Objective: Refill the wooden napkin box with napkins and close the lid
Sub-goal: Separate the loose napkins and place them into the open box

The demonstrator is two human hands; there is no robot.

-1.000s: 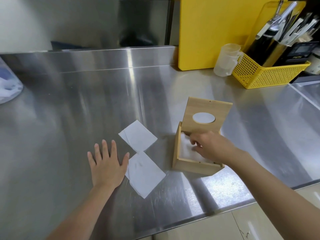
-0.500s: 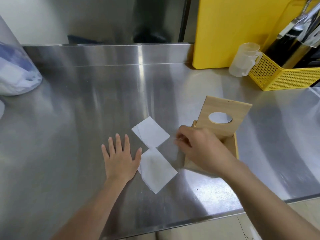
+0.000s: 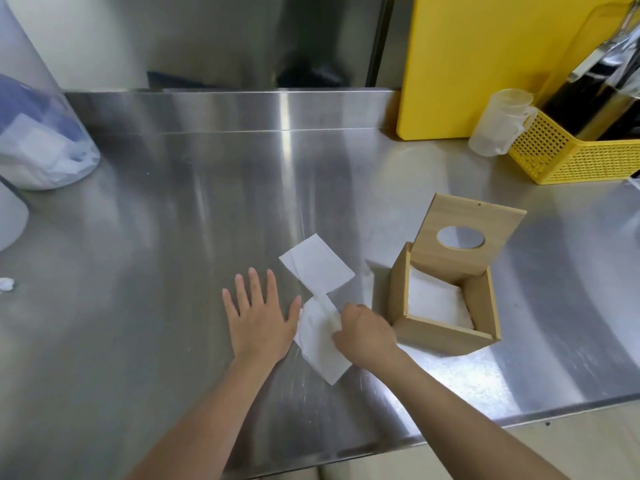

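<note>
The wooden napkin box point(image 3: 446, 332) stands on the steel counter, right of centre. Its lid point(image 3: 465, 237), with an oval hole, is tipped up at the back. White napkins point(image 3: 434, 301) lie inside the box. Two loose napkins lie left of it: the far one point(image 3: 317, 263) flat, the near one point(image 3: 320, 344) partly lifted at its upper edge. My right hand point(image 3: 365, 336) pinches that near napkin's edge. My left hand point(image 3: 258, 317) lies flat with fingers spread on the counter, its thumb touching the near napkin's left side.
A yellow board point(image 3: 485, 60) leans at the back, with a clear measuring cup point(image 3: 498, 123) and a yellow basket point(image 3: 571, 154) of utensils beside it. A clear plastic bag point(image 3: 38, 133) sits far left. The counter's front edge point(image 3: 381, 448) runs close to my arms.
My right hand left the box, crossed to the left and took hold of the near napkin's edge. My left hand stayed flat on the counter. The camera view shifted left.
</note>
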